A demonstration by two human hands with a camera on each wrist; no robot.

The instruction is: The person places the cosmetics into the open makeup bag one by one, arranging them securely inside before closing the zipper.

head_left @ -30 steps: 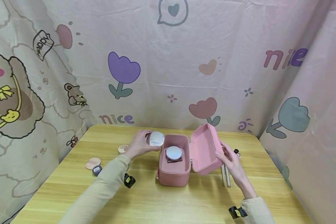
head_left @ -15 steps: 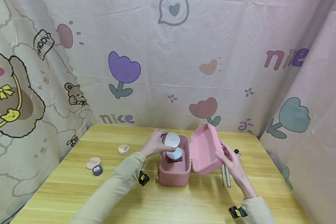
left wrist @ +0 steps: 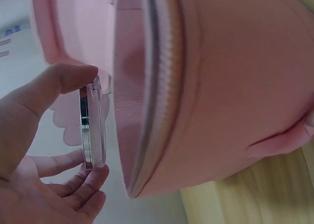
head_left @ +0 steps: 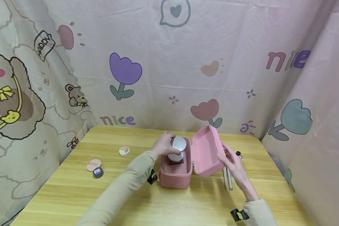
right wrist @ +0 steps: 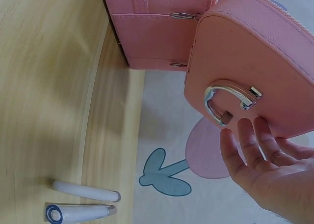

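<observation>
My left hand pinches a round silver compact by its edges, over the pink cosmetic case. In the left wrist view this compact appears edge-on between thumb and fingers, beside the zippered rim. A second round, mirror-bright compact lies inside the case on a dark square item, partly covered by the held one. My right hand holds the raised lid, thumb at its inner rim and fingers behind. On the lid's outside, a metal-ended handle sits near those fingers.
At left on the wooden table lie a round puff, a dark blue jar and a small white-rimmed round compact. Two silver tubes and a black-capped item lie right of the lid. A printed curtain hangs behind.
My left hand has carried the silver compact rightward from beside the case to over its opening. The right hand and lid have stayed in place.
</observation>
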